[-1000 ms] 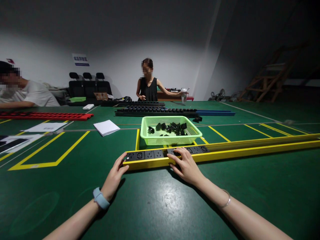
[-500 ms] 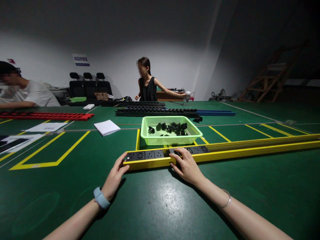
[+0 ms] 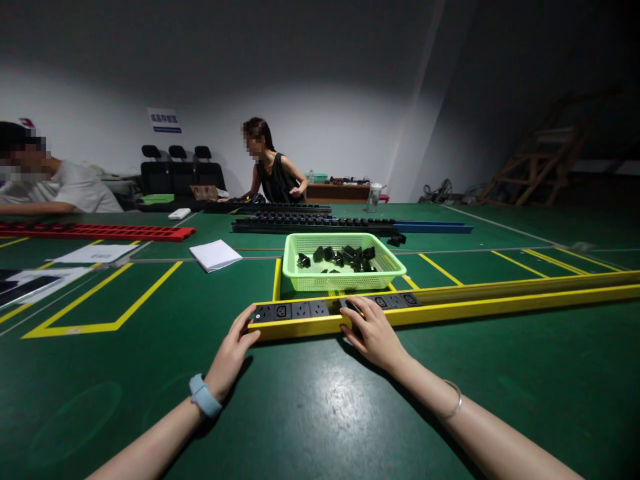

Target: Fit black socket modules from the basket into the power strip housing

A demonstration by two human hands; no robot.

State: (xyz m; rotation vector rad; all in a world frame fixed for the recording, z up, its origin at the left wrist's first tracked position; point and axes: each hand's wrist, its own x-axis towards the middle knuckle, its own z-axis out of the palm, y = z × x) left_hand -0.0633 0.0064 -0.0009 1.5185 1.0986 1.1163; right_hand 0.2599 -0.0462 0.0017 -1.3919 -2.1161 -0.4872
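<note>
A long yellow channel (image 3: 300, 329) lies across the green table, with black socket modules (image 3: 301, 309) set in its left part. My left hand (image 3: 227, 353) is closed round the channel's left end, thumb at the front. Over the channel, my right hand (image 3: 374, 335) has its fingers bent on a black socket module (image 3: 346, 305), which they partly cover, and its thumb lies against the front wall. A short gap shows between this module and the group to its left. More modules sit just right of my fingers.
Behind the channel stands a light green basket (image 3: 345, 283) with several black parts (image 3: 353, 256). White paper (image 3: 215, 255), a red rail (image 3: 150, 233), black rails (image 3: 310, 224) and a clear cup (image 3: 374, 199) are farther back. Two people are across the table.
The person in black has drawn an arm back from the cup and leaned to the left. My hands stay in nearly the same place on the channel; the view has shifted slightly.
</note>
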